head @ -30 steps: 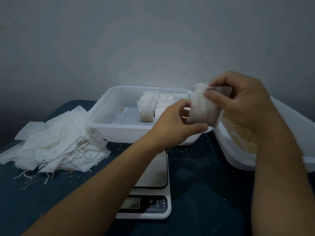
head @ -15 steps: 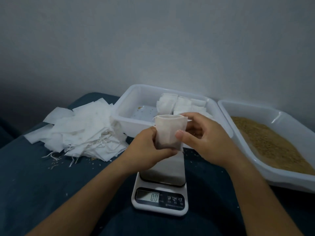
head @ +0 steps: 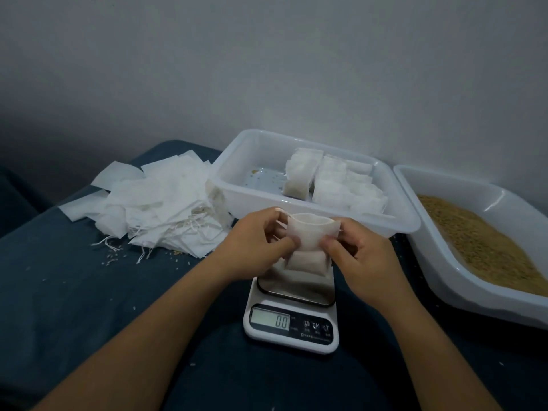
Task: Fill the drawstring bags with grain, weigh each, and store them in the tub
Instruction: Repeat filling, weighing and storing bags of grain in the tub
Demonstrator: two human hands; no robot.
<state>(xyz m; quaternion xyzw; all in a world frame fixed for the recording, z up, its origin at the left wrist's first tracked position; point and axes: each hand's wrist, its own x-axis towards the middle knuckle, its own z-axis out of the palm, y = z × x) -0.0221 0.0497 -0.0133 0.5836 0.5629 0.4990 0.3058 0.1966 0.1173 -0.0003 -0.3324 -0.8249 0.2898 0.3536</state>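
Observation:
A small white drawstring bag (head: 308, 247) with grain in its bottom is held upright just above the steel platform of the white kitchen scale (head: 292, 320), whose display reads 0.0. My left hand (head: 258, 241) pinches the bag's left edge and my right hand (head: 358, 256) pinches its right edge, with the mouth held open. Behind them stands the white tub (head: 237, 185) with several filled bags (head: 332, 185) at its right end. A second white tub (head: 510, 203) on the right holds brown grain (head: 477, 244).
A heap of flat white bags (head: 160, 209) with loose strings lies on the dark blue cloth (head: 74, 292) at the left. Stray grains are scattered on the cloth near the heap. A grey wall rises directly behind the tubs.
Both hands have brought the bag from above the grain tub down and left to just above the scale. The view has dropped, showing the scale's display.

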